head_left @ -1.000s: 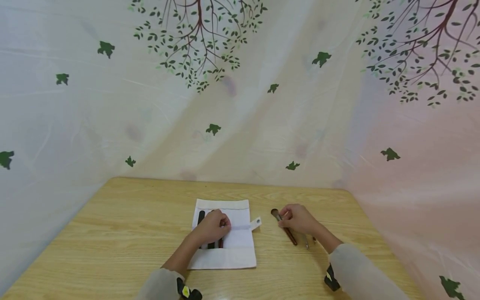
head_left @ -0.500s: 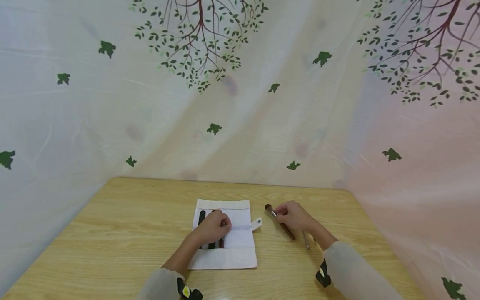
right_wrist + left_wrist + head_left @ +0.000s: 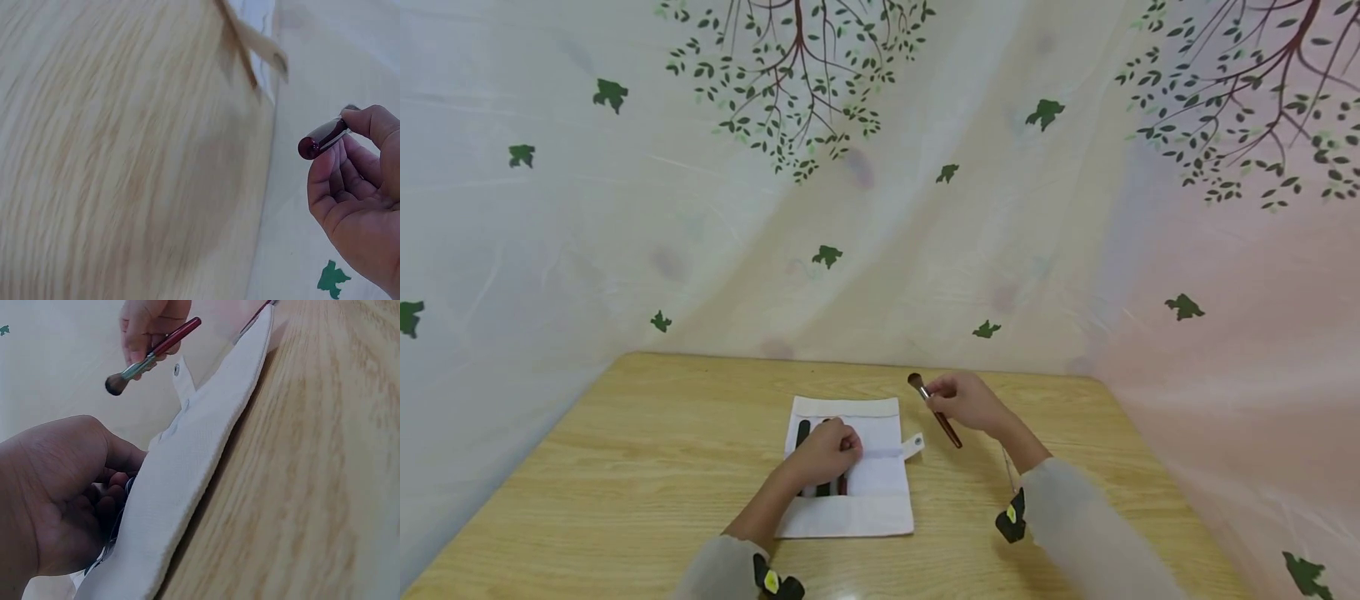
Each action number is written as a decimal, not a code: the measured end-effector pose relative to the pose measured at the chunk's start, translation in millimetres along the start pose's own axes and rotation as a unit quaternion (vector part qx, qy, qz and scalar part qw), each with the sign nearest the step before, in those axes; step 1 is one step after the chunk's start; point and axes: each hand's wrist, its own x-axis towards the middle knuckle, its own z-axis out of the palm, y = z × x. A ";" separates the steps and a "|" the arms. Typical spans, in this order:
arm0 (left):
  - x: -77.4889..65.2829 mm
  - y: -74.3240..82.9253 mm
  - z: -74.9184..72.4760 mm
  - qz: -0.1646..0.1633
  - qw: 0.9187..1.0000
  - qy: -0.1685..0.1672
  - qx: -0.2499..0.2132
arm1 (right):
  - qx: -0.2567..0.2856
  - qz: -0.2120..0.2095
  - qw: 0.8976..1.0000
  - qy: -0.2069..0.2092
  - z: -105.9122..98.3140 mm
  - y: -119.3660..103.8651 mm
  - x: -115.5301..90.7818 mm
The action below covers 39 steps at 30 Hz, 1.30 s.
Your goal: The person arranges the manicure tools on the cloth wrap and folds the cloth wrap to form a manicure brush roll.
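My right hand pinches a makeup brush above the table, right of the white fabric pouch. The brush has a red-brown handle, a silver ferrule and dark bristles; its head points down-left in the left wrist view. In the right wrist view the handle's end faces the camera. My left hand lies over the opened pouch with fingers curled by its pocket. Dark brushes stick out of that pocket, partly covered by the hand. Whether the left fingers grip one is hidden.
A snap strap juts from the pouch's right side. One thin slender tool lies on the wooden table by the right forearm, partly hidden. A printed cloth hangs behind the table's far edge.
My right hand has lifted the makeup brush off the table and carried it up and left toward the pouch. The left hand stays in place.
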 end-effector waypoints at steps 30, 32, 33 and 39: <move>-0.5 3.9 -6.5 0.012 1.000 -0.011 0.002 | 0.172 0.009 0.983 0.062 82.4 -34.7 52.7; -0.7 3.9 -6.1 0.010 1.000 -0.014 0.004 | 0.180 0.013 0.981 0.068 87.7 -35.2 54.3; -0.8 3.8 -5.9 0.009 1.000 -0.016 0.005 | 0.183 0.014 0.981 0.070 90.3 -35.3 55.0; -2.1 3.2 -5.8 0.022 1.000 -0.015 0.008 | 0.199 0.032 0.976 0.079 103.7 -35.2 58.3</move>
